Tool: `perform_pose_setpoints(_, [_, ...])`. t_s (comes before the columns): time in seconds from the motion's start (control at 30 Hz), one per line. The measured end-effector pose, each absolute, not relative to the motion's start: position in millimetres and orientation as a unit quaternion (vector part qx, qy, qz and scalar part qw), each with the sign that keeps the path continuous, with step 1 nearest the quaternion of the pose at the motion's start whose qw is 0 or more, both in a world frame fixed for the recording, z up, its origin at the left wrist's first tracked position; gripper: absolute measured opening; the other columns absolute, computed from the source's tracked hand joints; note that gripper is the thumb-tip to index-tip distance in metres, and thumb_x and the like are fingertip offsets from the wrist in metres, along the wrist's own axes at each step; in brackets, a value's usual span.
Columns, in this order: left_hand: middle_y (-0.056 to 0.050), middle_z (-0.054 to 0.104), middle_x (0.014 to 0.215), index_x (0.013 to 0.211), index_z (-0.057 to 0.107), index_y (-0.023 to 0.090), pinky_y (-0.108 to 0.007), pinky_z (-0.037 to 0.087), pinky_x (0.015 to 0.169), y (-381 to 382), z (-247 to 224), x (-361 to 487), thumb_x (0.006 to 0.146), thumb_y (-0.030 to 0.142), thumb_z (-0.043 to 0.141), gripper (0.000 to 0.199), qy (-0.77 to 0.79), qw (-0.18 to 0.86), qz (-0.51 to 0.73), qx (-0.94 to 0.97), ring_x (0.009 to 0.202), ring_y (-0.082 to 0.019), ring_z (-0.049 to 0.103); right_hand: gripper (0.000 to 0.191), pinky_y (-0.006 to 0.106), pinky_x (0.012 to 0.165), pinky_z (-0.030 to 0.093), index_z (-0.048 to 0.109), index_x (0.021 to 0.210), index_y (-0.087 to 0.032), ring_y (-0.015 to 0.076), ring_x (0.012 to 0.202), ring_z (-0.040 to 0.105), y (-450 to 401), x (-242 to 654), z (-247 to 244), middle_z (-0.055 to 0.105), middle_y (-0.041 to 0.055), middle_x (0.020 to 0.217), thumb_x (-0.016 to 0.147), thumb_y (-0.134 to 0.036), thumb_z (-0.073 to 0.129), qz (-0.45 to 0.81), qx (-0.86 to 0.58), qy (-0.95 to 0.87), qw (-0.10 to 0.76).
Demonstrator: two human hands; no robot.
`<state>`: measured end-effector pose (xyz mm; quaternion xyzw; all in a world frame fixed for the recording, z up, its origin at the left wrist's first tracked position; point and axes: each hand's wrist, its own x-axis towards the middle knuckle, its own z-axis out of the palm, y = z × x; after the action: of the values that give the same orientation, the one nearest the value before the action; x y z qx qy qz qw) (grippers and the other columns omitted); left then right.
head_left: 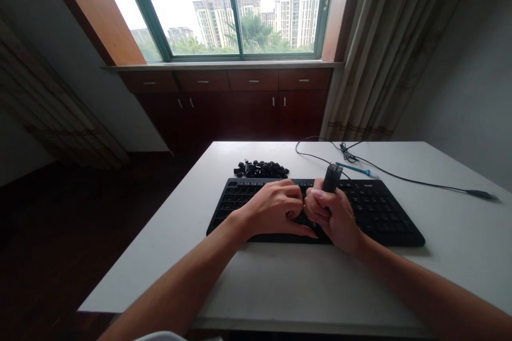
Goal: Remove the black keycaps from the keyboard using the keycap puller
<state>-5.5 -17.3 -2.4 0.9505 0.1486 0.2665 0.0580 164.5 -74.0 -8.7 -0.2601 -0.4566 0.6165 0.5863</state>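
A black keyboard [384, 213] lies across the white table, with many of its keycaps gone on the left side. My left hand [276, 205] rests on the middle of it, fingers bent over the keys and thumb stretched out apart from them. Beside it, my right hand [334, 213] is closed in a fist around a dark-handled tool [333, 177], whose upper end sticks up out of the fist. The tool's lower end is hidden behind the fingers. Just beyond the keyboard's back edge sits a pile of loose black keycaps [262, 169].
A thin blue tool [354, 169] lies behind the keyboard on the right. Near it a black cable [400, 176] loops and runs to a plug at the right. The white table [160, 245] ends before a window and dark red cabinets [240, 112].
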Motion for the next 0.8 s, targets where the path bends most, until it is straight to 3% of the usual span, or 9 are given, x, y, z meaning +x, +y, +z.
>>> perform_pose_setpoints(0.1, [-0.003,0.062,0.083,0.085,0.058,0.019,-0.037,0.052,0.078,-23.4,0.5,-2.8,0.064,0.072,0.082,0.063,0.231,0.088,0.27,0.931,0.076,-0.02,0.058,0.036,0.027,0.047,0.023,0.043,0.063,-0.022,0.0094,0.046,0.031,-72.4,166.1,-10.1,0.038,-0.0067,0.053,0.092,-0.032,0.062,0.596,-0.273,-0.473,0.589])
perform_pose_setpoints(0.2, [-0.009,0.064,0.109,0.118,0.053,0.017,-0.045,0.053,0.092,-35.0,2.3,4.1,0.056,0.06,0.09,0.084,0.273,0.164,0.286,0.904,0.096,-0.027,0.063,0.038,0.028,0.052,0.032,0.049,0.062,-0.021,0.0112,0.049,0.04,-76.1,167.1,-9.8,0.046,-0.0037,0.054,0.095,-0.036,0.061,0.556,-0.297,-0.522,0.575])
perform_pose_setpoints(0.3, [-0.01,0.062,0.122,0.123,0.052,0.019,-0.044,0.052,0.101,-46.3,-1.7,13.7,0.058,0.041,0.091,0.079,0.274,0.222,0.28,0.893,0.112,-0.031,0.061,0.044,0.029,0.052,0.035,0.05,0.059,-0.021,0.0118,0.048,0.041,-81.8,166.6,-7.1,0.048,-0.0027,0.051,0.094,-0.043,0.063,0.529,-0.324,-0.561,0.548])
perform_pose_setpoints(0.4, [-0.005,0.063,0.113,0.106,0.056,0.021,-0.038,0.056,0.094,-53.1,-8.7,21.8,0.063,0.029,0.083,0.052,0.257,0.253,0.266,0.894,0.111,-0.03,0.062,0.048,0.028,0.05,0.033,0.046,0.056,-0.022,0.011,0.045,0.037,-84.3,166.5,-3.4,0.044,-0.004,0.047,0.092,-0.048,0.065,0.514,-0.365,-0.554,0.544])
perform_pose_setpoints(0.47, [-0.006,0.064,0.112,0.107,0.055,0.021,-0.036,0.059,0.09,-55.8,-12.8,25.1,0.067,0.026,0.076,0.046,0.26,0.254,0.271,0.891,0.107,-0.028,0.064,0.051,0.028,0.051,0.035,0.045,0.054,-0.022,0.0114,0.045,0.038,-84.1,167.5,-2.1,0.044,-0.0035,0.046,0.092,-0.05,0.064,0.517,-0.373,-0.553,0.536])
perform_pose_setpoints(0.57, [-0.01,0.061,0.129,0.123,0.053,0.021,-0.045,0.056,0.101,-58.2,-17.1,27.4,0.07,0.031,0.074,0.057,0.271,0.224,0.279,0.894,0.121,-0.033,0.06,0.054,0.029,0.055,0.039,0.048,0.052,-0.021,0.013,0.047,0.043,-83.2,169.6,-3.3,0.047,-0.0015,0.045,0.094,-0.052,0.061,0.511,-0.376,-0.567,0.526])
perform_pose_setpoints(0.67, [-0.017,0.049,0.15,0.148,0.037,0.017,-0.054,0.04,0.119,-58.9,-20.2,27.6,0.074,0.04,0.075,0.087,0.257,0.182,0.275,0.909,0.145,-0.04,0.04,0.056,0.029,0.059,0.042,0.05,0.052,-0.021,0.0141,0.049,0.046,-83.0,170.1,-5.0,0.048,-0.0005,0.047,0.093,-0.058,0.058,0.488,-0.404,-0.554,0.54])
perform_pose_setpoints(0.73, [-0.022,0.044,0.155,0.156,0.022,0.012,-0.054,0.033,0.124,-58.8,-22.0,27.3,0.077,0.04,0.072,0.098,0.249,0.162,0.277,0.914,0.15,-0.039,0.034,0.058,0.03,0.059,0.042,0.05,0.052,-0.021,0.0145,0.05,0.046,-83.0,169.0,-4.7,0.048,-0.0001,0.048,0.091,-0.063,0.058,0.485,-0.423,-0.535,0.547])
perform_pose_setpoints(0.8, [-0.024,0.044,0.153,0.157,0.017,0.008,-0.054,0.034,0.124,-59.4,-23.7,27.5,0.079,0.037,0.068,0.098,0.246,0.15,0.282,0.915,0.15,-0.039,0.034,0.059,0.029,0.056,0.04,0.047,0.051,-0.021,0.0136,0.05,0.043,-82.9,166.7,-3.3,0.045,-0.0007,0.048,0.087,-0.066,0.061,0.501,-0.438,-0.513,0.542])
